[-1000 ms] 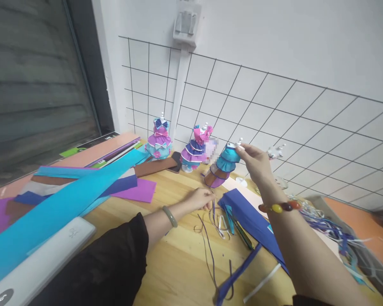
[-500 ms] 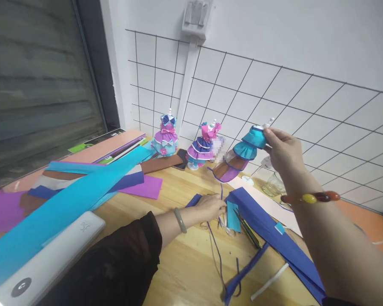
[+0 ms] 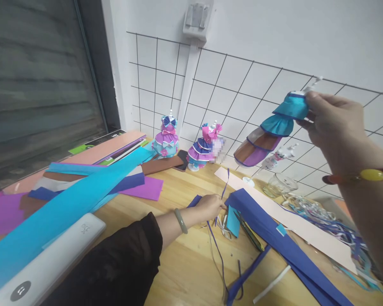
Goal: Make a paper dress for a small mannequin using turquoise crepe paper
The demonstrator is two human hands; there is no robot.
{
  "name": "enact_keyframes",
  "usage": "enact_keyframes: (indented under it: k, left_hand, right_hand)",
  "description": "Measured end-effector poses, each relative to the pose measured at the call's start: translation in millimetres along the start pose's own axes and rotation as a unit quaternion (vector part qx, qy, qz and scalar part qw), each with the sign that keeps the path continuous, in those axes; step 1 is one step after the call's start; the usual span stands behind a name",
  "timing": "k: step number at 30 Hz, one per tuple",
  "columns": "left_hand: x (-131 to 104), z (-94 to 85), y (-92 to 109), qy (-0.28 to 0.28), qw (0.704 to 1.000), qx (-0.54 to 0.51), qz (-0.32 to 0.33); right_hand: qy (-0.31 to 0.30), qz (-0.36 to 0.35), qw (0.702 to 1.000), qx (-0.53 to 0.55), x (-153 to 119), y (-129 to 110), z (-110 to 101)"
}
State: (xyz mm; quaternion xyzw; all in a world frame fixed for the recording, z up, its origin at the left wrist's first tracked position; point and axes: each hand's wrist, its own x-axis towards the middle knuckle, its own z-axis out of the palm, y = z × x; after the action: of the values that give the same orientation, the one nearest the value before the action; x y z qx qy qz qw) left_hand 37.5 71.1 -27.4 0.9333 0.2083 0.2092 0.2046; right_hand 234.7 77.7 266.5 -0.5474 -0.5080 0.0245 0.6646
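Observation:
My right hand (image 3: 338,121) is raised in front of the wall grid, its fingers closed on the white top of a miniature dress form (image 3: 276,123). The form is tilted and wears a tiered dress in turquoise, brown and purple with dark blue trims. Low over the table, my left hand (image 3: 210,207) is pinched shut, and a thin blue strip (image 3: 226,182) sticks up from its fingertips. Beside that hand lie a small turquoise piece (image 3: 232,222), scissors (image 3: 250,231) and a folded dark blue sheet (image 3: 264,223).
Two dressed miniature forms, one with a bow (image 3: 168,135) and one with pink shoulders (image 3: 200,148), stand at the back. Turquoise sheets (image 3: 83,195) and a white power bank (image 3: 57,255) lie left. A glass bowl (image 3: 281,185) and a heap of strips (image 3: 315,210) are at right.
My right hand has lifted the dress form up and to the right, uncovering the bowl and strip heap. My left hand has stayed nearly in place.

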Motion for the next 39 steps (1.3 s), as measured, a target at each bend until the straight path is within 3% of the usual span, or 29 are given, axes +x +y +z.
enact_keyframes:
  k: [5, 10, 14, 24, 32, 39]
  left_hand:
    - [-5, -7.7, 13, 0.009, 0.996, 0.068, 0.052]
    - [-14, -12.4, 38, -0.004, 0.972, 0.111, 0.205]
    - [-17, -6.0, 43, 0.017, 0.947, 0.164, 0.275]
    - [-17, -2.2, 38, 0.044, 0.935, 0.192, 0.294]
    - [-18, -9.4, 37, 0.026, 0.937, 0.197, 0.287]
    - [-18, -10.3, 36, 0.038, 0.936, 0.201, 0.285]
  right_hand:
    - [0.012, 0.06, 0.997, 0.037, -16, 25, 16]
    - [-0.044, 0.142, 0.986, 0.075, -61, 77, 49]
    - [-0.085, 0.172, 0.978, 0.085, -84, 103, 65]
    - [-0.167, 0.184, 0.959, 0.139, -91, 94, 61]
    - [-0.144, 0.209, 0.954, 0.161, -84, 108, 54]
    - [-0.162, 0.209, 0.953, 0.147, -88, 104, 47]
